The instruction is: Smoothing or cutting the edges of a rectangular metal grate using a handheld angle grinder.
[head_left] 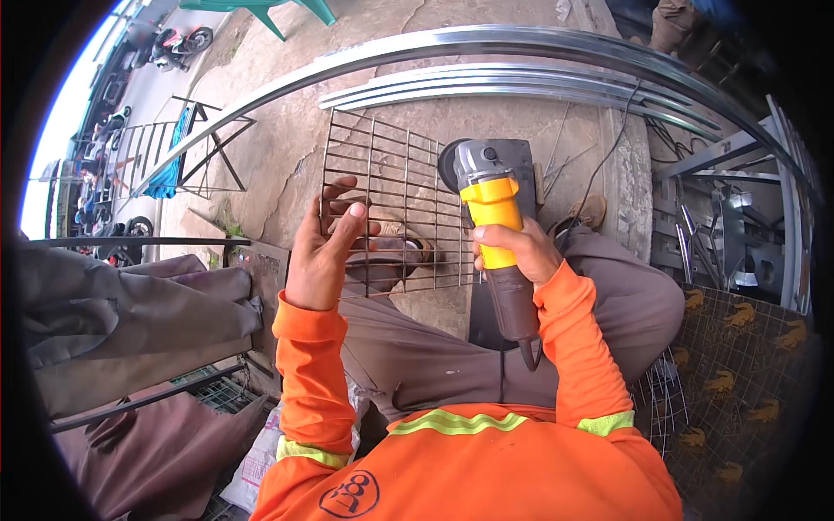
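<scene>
My left hand (326, 247) grips the left edge of a welded wire grid panel (372, 161), with fingers behind the wires and thumb on the near side. The panel stands tilted above the concrete between my legs. In my right hand (532, 247) is a yellow and dark grey angle grinder (493, 207), its head pointing away from me. The grinder's dark disc (448, 165) is beside the panel's right edge; whether it touches the wires I cannot tell. A dark flat block (519, 156) lies under the grinder's head.
Long shiny metal profiles (486, 76) cross beyond the panel. A black cable (599, 165) runs on the right, near a metal frame (686, 165). A seated person's trouser leg (156, 300) is close on my left. A green plastic chair (269, 10) stands at the far edge.
</scene>
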The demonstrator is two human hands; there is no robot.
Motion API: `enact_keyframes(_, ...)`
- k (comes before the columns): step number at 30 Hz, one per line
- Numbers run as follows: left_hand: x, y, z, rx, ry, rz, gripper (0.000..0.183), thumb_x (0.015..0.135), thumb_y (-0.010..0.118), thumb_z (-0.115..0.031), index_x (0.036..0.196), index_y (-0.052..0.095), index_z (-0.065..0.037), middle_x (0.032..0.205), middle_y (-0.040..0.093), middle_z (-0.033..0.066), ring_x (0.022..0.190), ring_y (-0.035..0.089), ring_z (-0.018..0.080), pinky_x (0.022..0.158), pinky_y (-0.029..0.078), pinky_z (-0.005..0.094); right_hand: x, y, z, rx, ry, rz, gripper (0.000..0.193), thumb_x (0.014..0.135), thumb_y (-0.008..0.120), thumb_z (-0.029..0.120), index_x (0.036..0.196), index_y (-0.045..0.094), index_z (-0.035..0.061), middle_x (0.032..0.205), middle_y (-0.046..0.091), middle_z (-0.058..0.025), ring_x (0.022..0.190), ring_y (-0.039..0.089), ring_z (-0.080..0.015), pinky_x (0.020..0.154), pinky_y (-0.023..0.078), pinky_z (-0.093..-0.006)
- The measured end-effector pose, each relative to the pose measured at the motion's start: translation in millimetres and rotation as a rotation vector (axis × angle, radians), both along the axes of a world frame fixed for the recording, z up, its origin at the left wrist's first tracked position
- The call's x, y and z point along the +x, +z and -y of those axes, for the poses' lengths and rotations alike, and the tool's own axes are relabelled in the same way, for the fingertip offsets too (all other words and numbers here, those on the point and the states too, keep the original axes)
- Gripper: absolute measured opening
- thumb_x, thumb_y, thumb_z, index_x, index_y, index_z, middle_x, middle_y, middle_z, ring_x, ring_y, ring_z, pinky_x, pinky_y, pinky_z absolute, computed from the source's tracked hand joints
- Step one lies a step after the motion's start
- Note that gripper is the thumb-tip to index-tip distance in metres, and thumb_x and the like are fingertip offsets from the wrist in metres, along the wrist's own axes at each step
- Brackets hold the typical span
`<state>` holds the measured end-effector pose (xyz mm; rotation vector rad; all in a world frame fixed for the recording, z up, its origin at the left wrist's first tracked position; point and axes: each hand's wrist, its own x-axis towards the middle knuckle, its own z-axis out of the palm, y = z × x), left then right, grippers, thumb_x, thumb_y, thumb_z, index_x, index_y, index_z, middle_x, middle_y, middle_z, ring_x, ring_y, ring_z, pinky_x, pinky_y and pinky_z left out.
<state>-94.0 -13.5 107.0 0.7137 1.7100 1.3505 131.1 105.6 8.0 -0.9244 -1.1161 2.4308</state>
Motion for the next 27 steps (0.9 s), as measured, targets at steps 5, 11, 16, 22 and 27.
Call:
enact_keyframes(5,-9,-4,0,-0.033,0.043,0.067,0.039,0.104,0.054,-0.021,0.14,0.05,-0.006,0.119,0.06,0.0102,0.093,0.067,0.0173,0.076,0.055,0.0295,32,5,48,-0.045,0.093,0.028,0.048,0.079,0.076,0.027,0.115,0.057,0.0027,0.086,0.062,-0.0063,0.07,0.065,-0.016,0.065,0.054,-0.0305)
enact_keyframes(11,-23,-20,10,-0.021,0.044,0.087,0.039,0.105,0.051,-0.019,0.142,0.047,-0.008,0.121,0.061,0.012,0.095,0.068,0.0208,0.079,0.057,0.0316,72,12,99,-0.077,0.261,0.056,0.051,0.079,0.077,0.027,0.121,0.059,0.0037,0.106,0.063,-0.0059,0.093,0.062,-0.0165,0.082,0.052,-0.0324)
enact_keyframes(16,-27,-22,10,-0.02,0.03,0.118,0.039,0.105,0.051,-0.02,0.142,0.047,-0.009,0.123,0.06,0.012,0.097,0.067,0.0209,0.08,0.057,0.0319,78,5,114,-0.006,0.326,0.048,0.056,0.078,0.077,0.029,0.123,0.057,0.0027,0.108,0.065,-0.0069,0.1,0.062,-0.0184,0.092,0.049,-0.0333)
enact_keyframes(22,-33,-29,14,-0.044,0.019,0.138,0.039,0.105,0.052,-0.021,0.142,0.047,-0.01,0.124,0.059,0.0124,0.098,0.067,0.0216,0.08,0.057,0.0322,88,20,116,0.06,0.312,0.077,0.056,0.078,0.078,0.029,0.122,0.058,0.0018,0.108,0.066,-0.008,0.1,0.063,-0.0191,0.092,0.049,-0.0344)
enact_keyframes(27,-28,-24,10,-0.046,0.03,0.115,0.04,0.105,0.049,-0.019,0.144,0.046,-0.009,0.124,0.059,0.0128,0.099,0.066,0.0215,0.083,0.056,0.0327,94,17,105,0.046,0.205,0.125,0.052,0.079,0.076,0.029,0.12,0.059,0.0017,0.104,0.063,-0.0061,0.092,0.062,-0.0166,0.085,0.05,-0.0322)
